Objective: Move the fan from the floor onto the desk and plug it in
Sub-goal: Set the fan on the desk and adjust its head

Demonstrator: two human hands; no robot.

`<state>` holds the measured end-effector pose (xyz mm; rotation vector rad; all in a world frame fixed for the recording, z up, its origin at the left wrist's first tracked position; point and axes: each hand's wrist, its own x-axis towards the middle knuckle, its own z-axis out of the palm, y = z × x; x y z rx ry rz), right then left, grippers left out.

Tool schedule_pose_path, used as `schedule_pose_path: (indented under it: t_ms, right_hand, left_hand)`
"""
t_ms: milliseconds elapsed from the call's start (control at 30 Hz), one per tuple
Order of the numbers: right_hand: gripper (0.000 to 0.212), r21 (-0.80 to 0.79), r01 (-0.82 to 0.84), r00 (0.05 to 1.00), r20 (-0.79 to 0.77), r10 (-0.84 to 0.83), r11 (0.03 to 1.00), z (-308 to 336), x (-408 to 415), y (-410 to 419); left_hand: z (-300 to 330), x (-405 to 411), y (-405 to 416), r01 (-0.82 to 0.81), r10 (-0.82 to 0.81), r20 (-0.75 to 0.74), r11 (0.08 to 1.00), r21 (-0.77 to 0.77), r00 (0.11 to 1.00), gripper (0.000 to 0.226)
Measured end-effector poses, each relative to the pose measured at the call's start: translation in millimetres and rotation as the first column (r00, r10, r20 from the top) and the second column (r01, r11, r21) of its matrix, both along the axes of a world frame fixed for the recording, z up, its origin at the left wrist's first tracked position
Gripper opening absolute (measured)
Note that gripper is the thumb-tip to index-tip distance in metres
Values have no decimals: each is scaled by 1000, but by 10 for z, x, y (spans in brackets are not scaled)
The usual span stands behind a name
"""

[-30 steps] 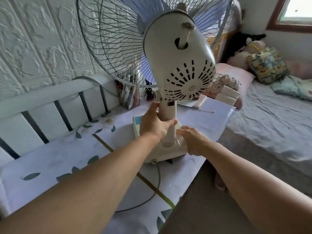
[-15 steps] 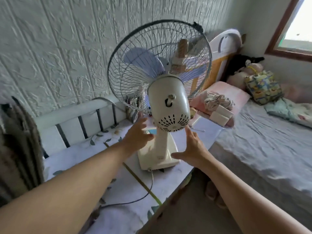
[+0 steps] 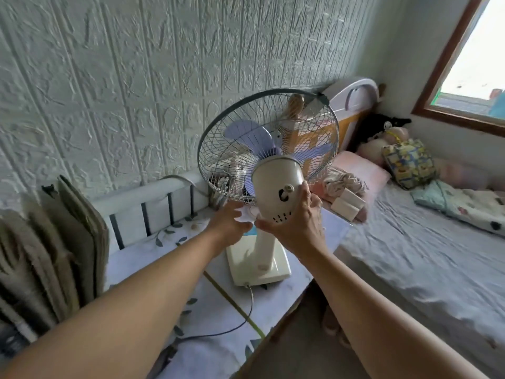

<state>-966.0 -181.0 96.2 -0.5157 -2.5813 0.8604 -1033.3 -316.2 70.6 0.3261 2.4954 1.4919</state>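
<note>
The cream fan (image 3: 276,187) with lilac blades and a wire cage stands upright on the desk (image 3: 153,258), which has a white leaf-print cover. Its square base (image 3: 278,269) sits near the desk's right edge. My right hand (image 3: 295,228) cups the underside and right side of the motor housing. My left hand (image 3: 229,224) reaches under the cage at the left of the neck; whether it grips is hidden. The fan's dark cord (image 3: 246,315) runs from the base back across the desk toward me; its plug is not visible.
A white rail with dark bars (image 3: 142,206) backs the desk against the textured wall. Folded cardboard (image 3: 68,242) leans at the left. A bed (image 3: 426,255) with pillows and soft toys lies right of the desk. Slippers (image 3: 332,324) sit on the floor.
My head has pulled back, so the fan looks smaller. My right hand rose from beside the stem onto the motor housing. My left hand left the stem and now sits under the cage.
</note>
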Motion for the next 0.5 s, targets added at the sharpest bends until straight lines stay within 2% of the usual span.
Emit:
schedule_pose_path:
  t_ms: [133, 200, 267, 500]
  right_hand:
    - [127, 28, 159, 987, 3, -159, 987, -3, -137, -120]
    - [127, 19, 206, 978, -6, -206, 978, 4, -176, -128]
    - [126, 12, 247, 969, -15, -247, 969, -2, -218, -140]
    - [113, 26, 296, 951, -104, -292, 955, -78, -284, -127]
  left_hand:
    - [-91, -216, -6, 45, -47, 50, 999, 26, 998, 52]
    - [-141, -320, 3, 102, -102, 69, 995, 3, 992, 52]
    - [-204, -442, 11, 148, -152, 111, 988, 45, 982, 52]
    - [-442, -663, 150, 187, -196, 62, 974, 129, 979, 33]
